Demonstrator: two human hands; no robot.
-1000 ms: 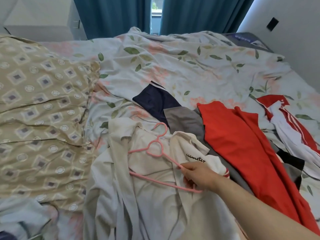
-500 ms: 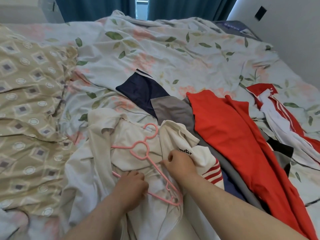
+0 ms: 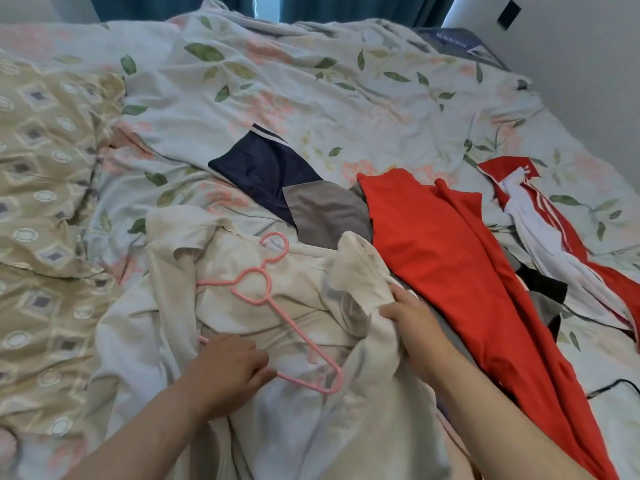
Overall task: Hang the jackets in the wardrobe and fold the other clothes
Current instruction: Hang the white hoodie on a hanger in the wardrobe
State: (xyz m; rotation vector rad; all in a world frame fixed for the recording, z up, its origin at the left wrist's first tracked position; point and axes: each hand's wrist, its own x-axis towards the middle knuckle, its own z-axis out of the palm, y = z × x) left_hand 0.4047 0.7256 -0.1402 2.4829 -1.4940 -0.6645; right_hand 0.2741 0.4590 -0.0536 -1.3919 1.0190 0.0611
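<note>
A cream jacket (image 3: 304, 420) lies spread open on the bed in front of me. On it rests a pink plastic hanger (image 3: 277, 306) with a heart shape under its hook. My left hand (image 3: 228, 372) grips the hanger's lower bar near its left end. My right hand (image 3: 412, 320) holds the jacket's right shoulder fabric, bunched and lifted beside the hanger's right arm. A red garment (image 3: 450, 258) lies to the right, a navy and grey garment (image 3: 287, 188) behind the jacket, and a red and white striped jacket (image 3: 540, 216) at the far right.
A floral duvet (image 3: 311, 91) covers the bed. A beige patterned blanket (image 3: 45, 209) lies at the left. A black cable (image 3: 613, 386) runs along the right edge. The wall (image 3: 588, 71) stands at the right, teal curtains at the back.
My left hand came in and took the hanger's lower bar. My right hand left the hanger and now lifts the jacket's right shoulder fabric, covering the printed lettering and striped cuff.
</note>
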